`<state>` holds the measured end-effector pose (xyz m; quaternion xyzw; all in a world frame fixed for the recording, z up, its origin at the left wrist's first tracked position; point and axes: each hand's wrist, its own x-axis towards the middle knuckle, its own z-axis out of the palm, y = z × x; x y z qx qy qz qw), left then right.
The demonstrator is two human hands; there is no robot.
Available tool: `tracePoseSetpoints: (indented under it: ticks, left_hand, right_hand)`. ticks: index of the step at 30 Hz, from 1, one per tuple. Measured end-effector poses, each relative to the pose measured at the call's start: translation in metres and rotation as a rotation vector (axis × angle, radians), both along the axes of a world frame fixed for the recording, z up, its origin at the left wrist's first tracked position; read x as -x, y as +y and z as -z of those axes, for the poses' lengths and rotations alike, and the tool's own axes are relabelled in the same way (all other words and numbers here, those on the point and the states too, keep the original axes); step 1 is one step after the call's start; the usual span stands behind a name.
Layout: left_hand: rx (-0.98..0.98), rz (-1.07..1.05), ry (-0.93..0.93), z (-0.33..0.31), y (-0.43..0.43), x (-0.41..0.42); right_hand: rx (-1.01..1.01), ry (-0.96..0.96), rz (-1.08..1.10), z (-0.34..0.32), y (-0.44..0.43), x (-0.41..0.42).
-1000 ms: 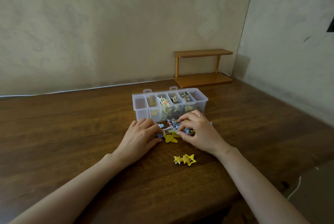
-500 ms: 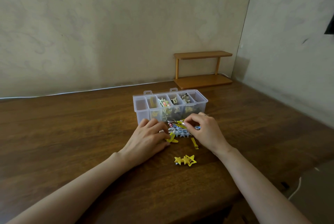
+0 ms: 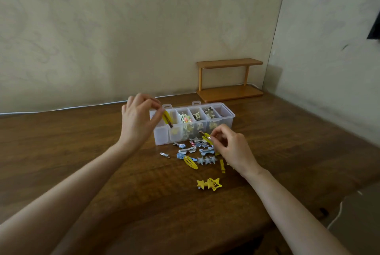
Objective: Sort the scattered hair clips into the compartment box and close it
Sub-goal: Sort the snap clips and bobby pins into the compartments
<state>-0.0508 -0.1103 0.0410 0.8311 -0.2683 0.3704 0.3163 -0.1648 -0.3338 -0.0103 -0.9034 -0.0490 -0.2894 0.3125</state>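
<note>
Above the open compartment box (image 3: 161, 137) on the desk (image 3: 82, 152), my left hand (image 3: 137, 121) pinches a yellow hair clip (image 3: 167, 118). My right hand (image 3: 232, 147) pinches a second yellow clip (image 3: 206, 138) over the scattered clips (image 3: 190, 150) beside the box.

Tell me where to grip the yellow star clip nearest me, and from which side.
Likely best: come from above and pinch the star clip across its middle, where the stars join, fingertips on near and far edges. It lies flat on the table, long axis left to right, apart from the pile.
</note>
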Motion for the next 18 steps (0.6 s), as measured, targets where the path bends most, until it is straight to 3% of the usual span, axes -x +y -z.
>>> tracePoseSetpoints:
  ticks: [4,11,14,18]
  left_hand:
    - [0.046,-0.085,0.232,-0.017,-0.012,-0.035]
    - [-0.307,-0.146,0.473,-0.014,-0.036,-0.055]
    - [-0.271,-0.114,0.370,-0.007,-0.034,-0.044]
    - [-0.216,0.103,0.126,0.003,-0.028,-0.014]
  right_hand:
    - [0.010,-0.014,0.012,-0.001,0.000,0.000]
    - [-0.032,-0.017,-0.007,0.000,-0.001,0.000]
    - [-0.033,-0.048,-0.030,0.001,-0.001,0.000]
    - [-0.061,-0.095,-0.029,0.002,-0.002,-0.002]
